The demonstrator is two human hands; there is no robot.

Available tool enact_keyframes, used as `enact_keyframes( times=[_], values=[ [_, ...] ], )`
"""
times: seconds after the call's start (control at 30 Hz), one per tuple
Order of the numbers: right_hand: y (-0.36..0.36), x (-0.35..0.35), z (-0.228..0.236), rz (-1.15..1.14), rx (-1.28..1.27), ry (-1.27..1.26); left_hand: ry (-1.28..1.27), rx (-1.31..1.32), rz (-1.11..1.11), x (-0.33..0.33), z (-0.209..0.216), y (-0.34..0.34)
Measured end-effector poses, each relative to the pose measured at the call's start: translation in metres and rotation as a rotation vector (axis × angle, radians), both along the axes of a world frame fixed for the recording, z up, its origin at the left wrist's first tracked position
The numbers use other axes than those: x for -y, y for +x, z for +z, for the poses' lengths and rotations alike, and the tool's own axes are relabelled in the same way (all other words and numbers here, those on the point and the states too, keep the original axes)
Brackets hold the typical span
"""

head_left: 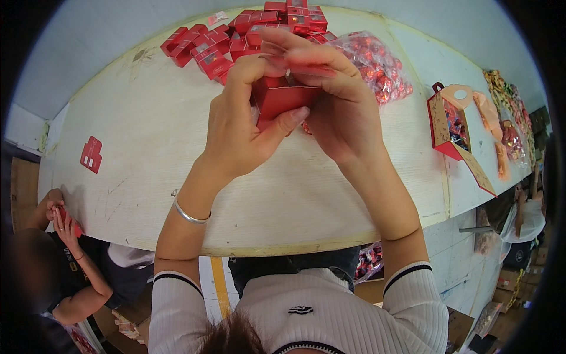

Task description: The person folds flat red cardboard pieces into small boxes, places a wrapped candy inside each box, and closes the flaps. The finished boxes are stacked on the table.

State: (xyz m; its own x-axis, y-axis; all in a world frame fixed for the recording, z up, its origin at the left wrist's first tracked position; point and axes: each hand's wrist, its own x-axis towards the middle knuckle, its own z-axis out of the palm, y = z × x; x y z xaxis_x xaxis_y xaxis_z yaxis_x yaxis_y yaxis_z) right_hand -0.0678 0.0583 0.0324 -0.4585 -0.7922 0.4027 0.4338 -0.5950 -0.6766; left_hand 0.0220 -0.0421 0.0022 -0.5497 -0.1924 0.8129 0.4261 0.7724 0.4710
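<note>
A small red cardboard box (284, 101) is held up over the table between my two hands. My left hand (236, 121) is wrapped round its left side, with the thumb along the near face. My right hand (345, 97) grips the box from the right, its fingers curled over the top by a flap that looks see-through. The fingers hide the box's top and what is inside. Just below the box, a bit of shiny red wrapping (306, 128) shows. Past my hands lies a pile of red boxes (209, 59), and beside it a clear bag of red-wrapped candies (377, 65).
A flat red card piece (91, 154) lies on the left of the white table (135, 194). At the right stands an opened red-and-tan gift box (439, 121) with wrapped sweets, near peach-coloured pouches (486, 115). Another person (76, 259) at the left edge holds something red.
</note>
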Motion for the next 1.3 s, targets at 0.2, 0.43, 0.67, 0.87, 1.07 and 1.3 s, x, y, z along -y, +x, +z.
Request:
enact_keyframes(
  times=[0.2, 0.43, 0.67, 0.87, 1.07, 1.3],
  values=[
    [-0.003, 0.003, 0.000, -0.067, -0.256, -0.058, 0.168, -0.114, -0.085, 0.001, -0.003, -0.002],
    [-0.003, -0.003, 0.009, -0.325, -0.432, 0.071, 0.054, -0.038, -0.131, 0.001, 0.007, 0.005],
    [-0.011, -0.005, 0.008, -0.362, -0.640, 0.096, 0.040, 0.077, -0.104, -0.001, 0.015, 0.010],
    [-0.012, -0.003, 0.007, -0.354, -0.554, 0.148, 0.110, 0.128, -0.156, 0.000, 0.017, 0.011],
    [-0.011, -0.001, 0.002, -0.452, -0.783, 0.035, 0.184, 0.114, -0.195, 0.000, 0.021, 0.011],
    [-0.002, 0.012, -0.011, -0.556, -0.933, -0.033, 0.546, 0.099, -0.314, 0.004, 0.019, 0.011]
  ],
)
